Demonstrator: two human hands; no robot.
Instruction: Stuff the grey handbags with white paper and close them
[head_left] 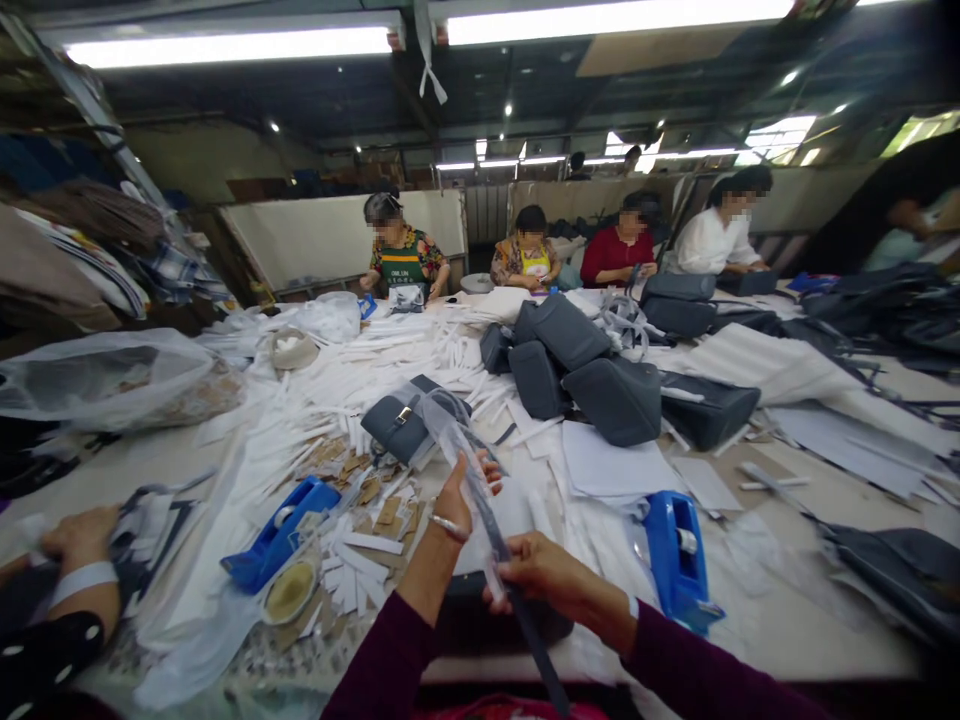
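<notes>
A dark grey bag strap (496,535), partly inside a clear plastic sleeve (452,432), runs diagonally between my hands. Around its upper part is my left hand (459,495), thumb in front and fingers curled behind. My right hand (541,572) pinches the strap lower down, and its tail hangs towards my lap. Just beyond my left hand lies a dark grey handbag (401,425) with a gold buckle. Under my hands another dark bag (457,625) is partly hidden by my forearms.
Blue tape dispensers stand left (281,535) and right (679,560). A tape roll (289,592) and cardboard scraps (390,510) lie at left. Dark bags (615,395) are piled ahead among white paper strips. A co-worker's hand (82,535) is at far left; several people sit opposite.
</notes>
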